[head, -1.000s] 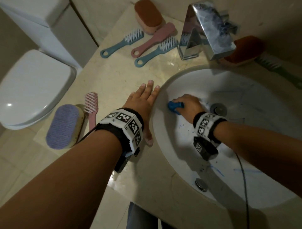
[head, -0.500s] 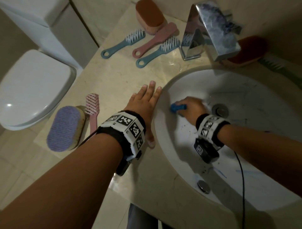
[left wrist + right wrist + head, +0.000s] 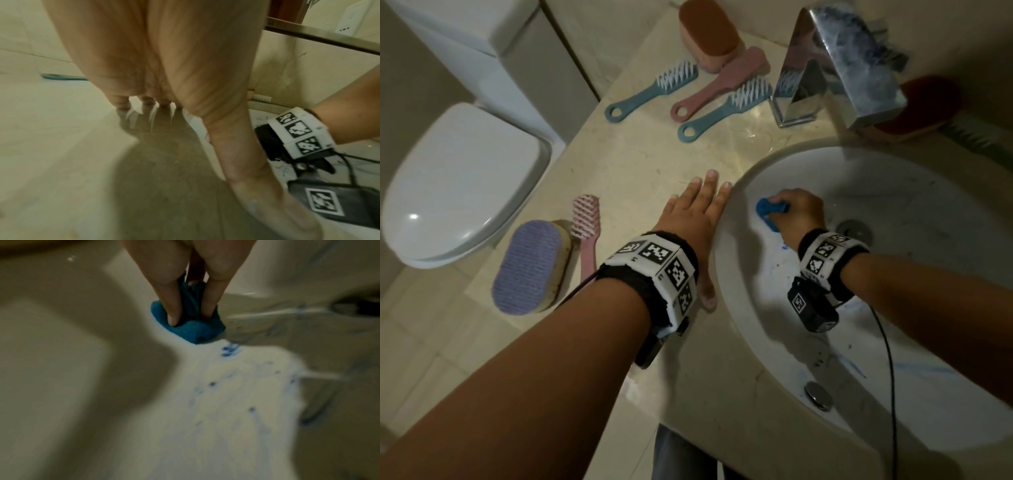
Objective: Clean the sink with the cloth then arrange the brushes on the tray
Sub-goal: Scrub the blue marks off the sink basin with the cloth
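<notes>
My right hand point(image 3: 796, 214) grips a bunched blue cloth point(image 3: 768, 210) point(image 3: 191, 324) and presses it on the left inner wall of the white sink point(image 3: 914, 212), left of the drain point(image 3: 854, 230). Blue marks point(image 3: 230, 350) streak the basin below the cloth. My left hand point(image 3: 697, 219) lies flat, fingers straight, on the beige counter point(image 3: 640, 164) at the sink's left rim. Two blue brushes point(image 3: 654, 90) point(image 3: 726, 109) and a pink one point(image 3: 722, 85) lie at the back of the counter. Another pink brush point(image 3: 585, 229) lies at the left edge.
A chrome tap point(image 3: 835, 65) overhangs the sink's back. An orange sponge brush point(image 3: 709, 34) sits behind the brushes, a red one point(image 3: 924, 106) and a green brush point(image 3: 976, 137) behind the tap. A purple sponge brush point(image 3: 530, 267) overhangs the counter's left edge. A toilet point(image 3: 458, 185) stands left.
My right hand has slid the cloth a little along the sink's left wall. The left hand stays flat on the counter. The camera has shifted slightly.
</notes>
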### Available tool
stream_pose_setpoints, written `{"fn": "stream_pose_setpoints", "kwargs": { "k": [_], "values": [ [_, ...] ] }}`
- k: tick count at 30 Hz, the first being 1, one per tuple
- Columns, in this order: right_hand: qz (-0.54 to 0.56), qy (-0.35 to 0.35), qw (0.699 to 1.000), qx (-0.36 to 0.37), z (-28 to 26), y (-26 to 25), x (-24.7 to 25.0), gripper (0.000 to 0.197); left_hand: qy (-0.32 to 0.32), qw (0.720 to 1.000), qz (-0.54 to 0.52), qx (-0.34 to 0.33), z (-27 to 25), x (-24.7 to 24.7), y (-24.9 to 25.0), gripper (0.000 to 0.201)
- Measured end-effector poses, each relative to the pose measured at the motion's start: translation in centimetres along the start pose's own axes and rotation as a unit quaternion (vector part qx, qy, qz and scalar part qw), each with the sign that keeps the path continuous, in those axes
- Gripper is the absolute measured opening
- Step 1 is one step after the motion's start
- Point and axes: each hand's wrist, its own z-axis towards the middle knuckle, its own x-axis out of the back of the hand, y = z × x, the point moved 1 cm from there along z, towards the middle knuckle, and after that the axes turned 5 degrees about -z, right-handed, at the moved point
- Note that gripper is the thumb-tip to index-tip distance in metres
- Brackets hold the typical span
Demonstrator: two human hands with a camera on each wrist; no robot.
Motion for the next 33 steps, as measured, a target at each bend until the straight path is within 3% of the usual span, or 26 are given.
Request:
{"fn": "stream_pose_setpoints", "kwargs": {
  "k": [3,6,8,11,13,16,18,20,22,24,28,30,33],
  "values": [
    [-0.013,-0.088,0.991,0.097,-3.3,-1.5,-1.1,0.023,-0.003,1.0,0.009,0.005,-0.2,0.2,0.2,0.161],
    [-0.023,-0.167,0.977,0.128,-5.0,-0.7,-0.9,0.025,-0.009,1.0,0.007,0.01,-0.3,0.5,0.4,0.16],
    [-0.017,-0.123,0.988,0.09,-4.0,0.4,0.2,0.02,-0.009,1.0,0.009,0.01,-0.3,0.5,0.4,0.161],
    [-0.005,0.031,0.999,-0.036,-0.4,2.9,2.5,0.019,-0.003,1.0,0.009,0.005,-0.2,0.2,0.2,0.163],
    [-0.035,0.064,0.995,-0.07,1.4,3.3,2.9,0.024,-0.002,1.0,0.003,0.003,-0.1,0.0,0.1,0.163],
    [-0.036,-0.001,0.999,-0.023,0.9,0.7,0.6,0.02,0.001,1.0,0.002,0.001,0.0,-0.1,0.0,0.163],
    [-0.034,-0.061,0.996,0.052,-2.0,-0.6,-1.2,0.023,-0.002,1.0,0.007,0.0,0.0,-0.1,0.0,0.163],
    [-0.087,-0.157,0.972,0.15,-5.4,-0.5,-1.5,0.025,-0.003,1.0,0.007,0.002,0.0,0.0,0.1,0.163],
    [-0.138,-0.253,0.936,0.202,-6.9,0.5,-1.2,0.03,-0.007,1.0,0.005,0.005,-0.1,0.2,0.2,0.163],
    [-0.129,-0.253,0.936,0.209,-5.9,0.5,-0.8,0.031,-0.006,1.0,0.008,0.006,-0.1,0.2,0.2,0.162],
    [-0.034,-0.084,0.982,0.163,-2.2,-0.6,-0.8,0.025,0.0,1.0,0.018,0.007,0.2,-0.2,0.0,0.163],
    [-0.058,-0.126,0.97,0.197,-3.4,0.0,-1.2,0.029,0.001,1.0,0.016,0.006,0.2,-0.3,0.0,0.163],
    [-0.13,-0.298,0.911,0.253,-8.1,2.3,-0.5,0.035,-0.003,1.0,0.018,0.012,0.0,0.1,0.1,0.164]
  ]
}}
